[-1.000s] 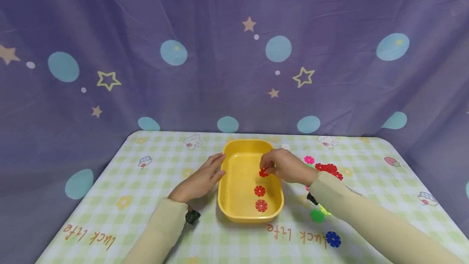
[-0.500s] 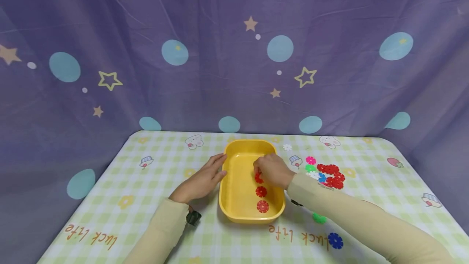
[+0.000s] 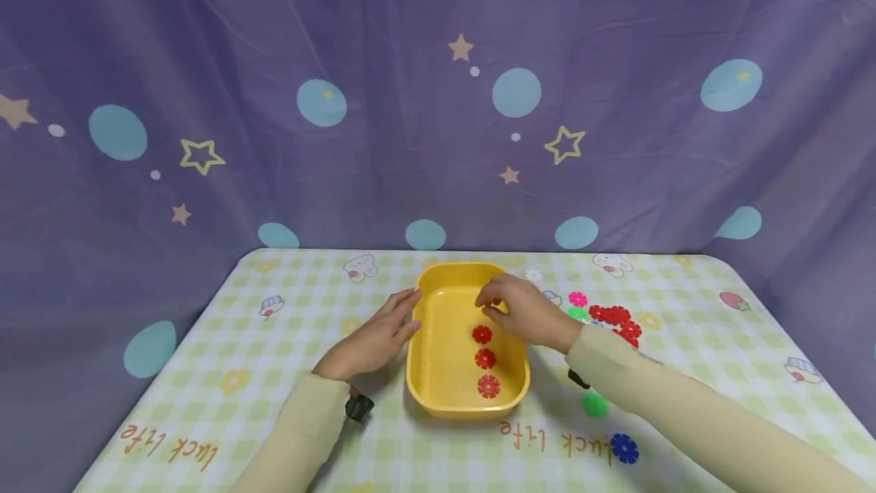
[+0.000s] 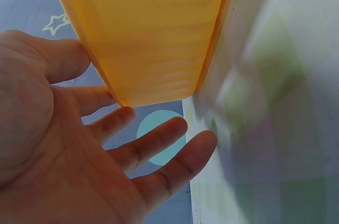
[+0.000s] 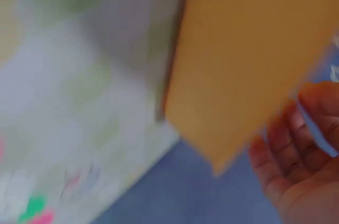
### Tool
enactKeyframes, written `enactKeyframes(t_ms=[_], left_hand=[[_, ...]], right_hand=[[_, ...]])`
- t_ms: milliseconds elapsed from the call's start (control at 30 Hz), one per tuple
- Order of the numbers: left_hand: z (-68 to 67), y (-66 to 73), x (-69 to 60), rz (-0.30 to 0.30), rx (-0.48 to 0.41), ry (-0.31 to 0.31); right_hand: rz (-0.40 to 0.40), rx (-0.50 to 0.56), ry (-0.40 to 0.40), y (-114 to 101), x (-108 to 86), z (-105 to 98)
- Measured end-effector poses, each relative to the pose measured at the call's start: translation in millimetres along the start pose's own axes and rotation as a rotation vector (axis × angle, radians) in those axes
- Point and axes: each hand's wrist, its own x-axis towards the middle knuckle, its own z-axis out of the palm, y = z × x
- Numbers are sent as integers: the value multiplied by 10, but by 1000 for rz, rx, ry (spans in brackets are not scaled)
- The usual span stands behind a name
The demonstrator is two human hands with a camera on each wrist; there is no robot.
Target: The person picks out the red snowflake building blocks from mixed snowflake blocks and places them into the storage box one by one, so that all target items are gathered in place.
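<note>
A yellow plastic tray [image 3: 448, 371] lies lengthwise before me. Along its right side are red snowflake discs [image 3: 485, 358] in a row on the bottom. My left hand [image 3: 372, 341] rests its fingertips against the tray's left rim; in the left wrist view the fingers [image 4: 159, 144] are spread, with the thumb at the rim. Over the far right part of the tray is my right hand [image 3: 530, 314], fingers bent, with a bit of red disc [image 3: 496, 301] showing between them. The right wrist view is blurred and hides what that hand [image 5: 302, 155] holds.
Right of the tray lies a cluster of red discs [image 3: 616, 316], with pink [image 3: 578, 299] and green [image 3: 577, 313] ones beside it. Nearer are a green disc [image 3: 595, 404] and a dark blue disc [image 3: 624, 448]. A white disc [image 3: 533, 275] is behind. A purple curtain [image 3: 383, 173] stands beyond the checked tablecloth [image 3: 294, 348].
My right hand has let go of a red disc, now third in the row, and moved back toward the tray's far right. The left hand has stayed at the rim.
</note>
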Motion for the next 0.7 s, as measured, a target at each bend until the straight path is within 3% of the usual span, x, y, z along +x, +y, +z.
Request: enactKeyframes(t_ms=[67, 133, 267, 467, 600, 700], left_hand=[[-4, 5, 1, 0, 0, 4], [-3, 4, 2, 2, 3, 7], [0, 6, 0, 4, 7, 10], [-8, 3, -6, 8, 4, 17], [-12, -11, -4, 15, -8, 17], [-18, -16, -5, 17, -22, 16]], right_hand=[[-43, 8, 63, 74, -108, -170], [-34, -5, 98, 189, -237, -326], [116, -39, 91, 498, -505, -581], [332, -41, -4, 996, -840, -779], [471, 9, -137, 1209, -1009, -757], [529, 31, -187, 1302, -1096, -700]])
